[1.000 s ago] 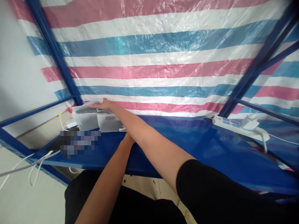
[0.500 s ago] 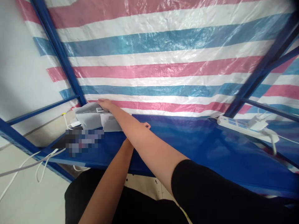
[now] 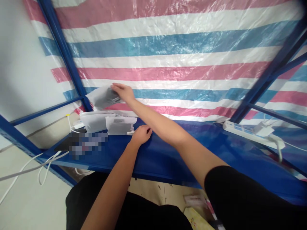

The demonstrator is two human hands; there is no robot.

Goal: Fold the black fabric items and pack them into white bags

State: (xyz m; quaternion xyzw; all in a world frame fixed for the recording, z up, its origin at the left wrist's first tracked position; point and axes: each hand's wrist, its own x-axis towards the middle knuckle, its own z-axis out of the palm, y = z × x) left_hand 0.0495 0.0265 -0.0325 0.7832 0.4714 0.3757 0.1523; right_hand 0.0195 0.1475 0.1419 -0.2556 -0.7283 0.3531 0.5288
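My right hand [image 3: 123, 92] is raised at the back left, its fingers closed on the upper edge of a grey translucent pouch [image 3: 103, 97], which hangs tilted and slightly blurred. Below it, two similar pouches stand on the blue shelf: a pale grey one [image 3: 94, 122] on the left and another grey pouch [image 3: 120, 126] beside it. My left hand [image 3: 141, 135] rests on the shelf just right of that second pouch, near a small white tab at its corner. The fingers of this hand are curled in, and whatever lies inside them, if anything, is hidden.
A white power strip [image 3: 251, 134] with plugs lies at the shelf's right. Blue metal posts [image 3: 64, 54] frame a striped plastic sheet [image 3: 168, 73] behind. White cables [image 3: 45, 169] hang at the left, near a dark flat item [image 3: 64, 143] and a blurred-out patch.
My right hand has lifted a grey pouch up from the group, so the pouches beneath show more. My arms no longer cross so closely, and my left hand is now visible on the shelf.
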